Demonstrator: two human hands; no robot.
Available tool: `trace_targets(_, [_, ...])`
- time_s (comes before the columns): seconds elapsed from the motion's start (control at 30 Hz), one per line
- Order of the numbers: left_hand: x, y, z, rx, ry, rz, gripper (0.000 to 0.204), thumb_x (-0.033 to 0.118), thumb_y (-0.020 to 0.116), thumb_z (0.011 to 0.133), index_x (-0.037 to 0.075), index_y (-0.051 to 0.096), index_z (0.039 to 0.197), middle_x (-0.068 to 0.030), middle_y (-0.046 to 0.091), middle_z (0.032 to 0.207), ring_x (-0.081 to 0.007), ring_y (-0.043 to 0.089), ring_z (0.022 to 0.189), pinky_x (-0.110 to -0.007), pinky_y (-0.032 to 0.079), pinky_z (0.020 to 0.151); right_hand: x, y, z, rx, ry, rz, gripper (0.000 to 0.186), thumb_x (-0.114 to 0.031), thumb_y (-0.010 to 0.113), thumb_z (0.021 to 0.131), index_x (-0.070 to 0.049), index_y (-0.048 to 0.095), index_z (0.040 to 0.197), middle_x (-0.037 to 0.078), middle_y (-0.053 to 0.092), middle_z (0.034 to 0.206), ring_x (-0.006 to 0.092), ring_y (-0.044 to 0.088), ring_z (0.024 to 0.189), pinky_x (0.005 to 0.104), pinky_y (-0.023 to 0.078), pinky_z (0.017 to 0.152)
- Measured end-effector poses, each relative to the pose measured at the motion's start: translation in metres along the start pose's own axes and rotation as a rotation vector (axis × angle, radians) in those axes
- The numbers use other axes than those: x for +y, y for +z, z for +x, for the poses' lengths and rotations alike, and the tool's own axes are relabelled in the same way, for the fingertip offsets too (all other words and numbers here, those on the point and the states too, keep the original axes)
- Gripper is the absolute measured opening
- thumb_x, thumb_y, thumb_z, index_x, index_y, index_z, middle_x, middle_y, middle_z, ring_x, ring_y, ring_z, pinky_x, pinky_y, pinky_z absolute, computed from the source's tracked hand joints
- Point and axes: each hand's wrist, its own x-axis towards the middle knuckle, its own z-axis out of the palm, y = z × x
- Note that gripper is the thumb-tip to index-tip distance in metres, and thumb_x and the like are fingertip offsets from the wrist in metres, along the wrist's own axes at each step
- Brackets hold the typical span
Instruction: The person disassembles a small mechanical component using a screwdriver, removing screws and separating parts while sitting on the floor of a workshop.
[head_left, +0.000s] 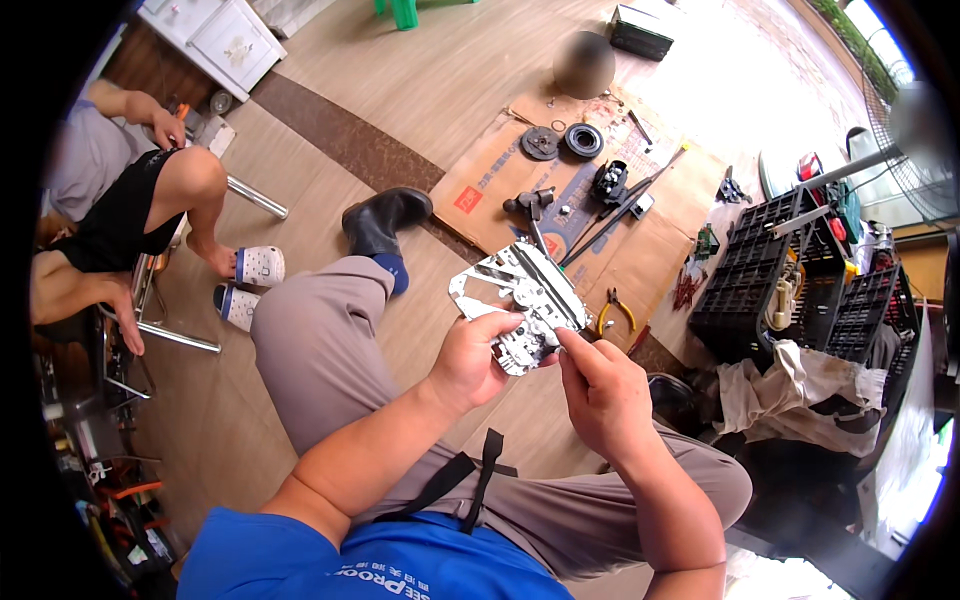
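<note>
The left hand (468,362) has its grip closed around the lower edge of a perforated metal mechanism plate (520,297), held above the lap; the right hand (600,392) pinches a small part at its corner. A slip could drop loose pieces onto the floor (420,90).

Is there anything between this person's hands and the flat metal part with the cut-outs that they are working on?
Nothing visible. The left hand already grips the flat silver metal plate with cut-outs at its lower edge, and the right hand has a fingertip on the same end. Pliers with yellow handles lie apart on the cardboard sheet.
</note>
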Motion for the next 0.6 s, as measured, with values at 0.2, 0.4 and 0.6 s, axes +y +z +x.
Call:
trace_targets(0.2, [0.0021,-0.0026,-0.0005,-0.025,0.020,0.006,0.040,0.008,0.042,0.093,-0.003,0.048,0.131,-0.0181,0.064,0.118,-0.0290,0.066,0.102,-0.045,0.059,0.082,-0.0057,-0.0026,0.0029,-0.024,0.022,0.027,0.025,-0.004,0.064,0.088,-0.008,0.068,0.113,0.012,0.058,0.072,0.0298,0.060,0.064,0.0384,0.047,0.058])
trace_targets(0.4, [0.0038,-0.0066,-0.0005,-0.042,0.023,0.014,0.040,0.007,0.042,0.094,-0.005,0.048,0.131,-0.0192,0.063,0.117,-0.0295,0.066,0.102,-0.046,0.059,0.083,-0.0068,-0.0039,0.0036,-0.018,-0.011,0.023,0.026,-0.003,0.065,0.087,-0.007,0.068,0.113,0.012,0.058,0.073,0.0297,0.060,0.064,0.0382,0.047,0.058])
trace_targets(0.6, [0.0034,-0.0070,-0.0006,-0.029,0.011,0.012,0.038,0.006,0.044,0.093,-0.007,0.049,0.129,-0.0190,0.064,0.116,-0.0296,0.067,0.101,-0.045,0.059,0.083,-0.0024,-0.0020,0.0013,-0.003,-0.054,0.018,0.027,-0.010,0.066,0.088,-0.009,0.066,0.114,0.011,0.055,0.072,0.0304,0.059,0.061,0.0415,0.047,0.054])
